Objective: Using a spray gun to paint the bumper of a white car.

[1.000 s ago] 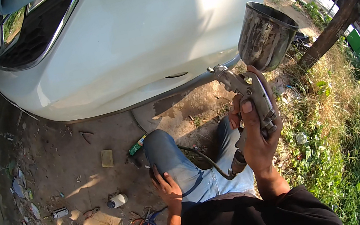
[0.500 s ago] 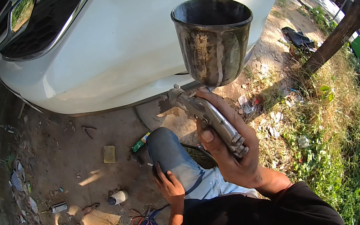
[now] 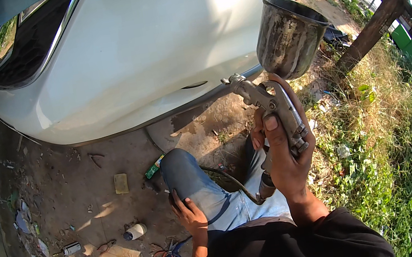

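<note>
My right hand (image 3: 290, 160) is wrapped around a metal paint spray gun (image 3: 257, 92), held up in front of the white car bumper (image 3: 136, 47). Stained and dull, its metal cup (image 3: 290, 39) sits on top, tilted to the right, its contents out of sight. A dark hose (image 3: 234, 181) runs from the fitting under the handle. My left hand (image 3: 191, 216) lies on my jeans-covered left knee (image 3: 186, 173), fingers spread. A small white thing (image 3: 167, 191) shows by its fingertips; I cannot tell whether it is held.
On the ground lie pliers (image 3: 94, 159), a yellowish block (image 3: 121, 183), a green box (image 3: 155, 166), a white bottle (image 3: 136, 231), a can (image 3: 71, 248) and blue-orange cords (image 3: 170, 256). A leaning trunk (image 3: 381, 26) and weeds (image 3: 366, 194) stand to the right.
The spray gun and my right hand have moved right, and the cup has tipped further to the right. The hose below the handle now shows. My left hand stays on the knee.
</note>
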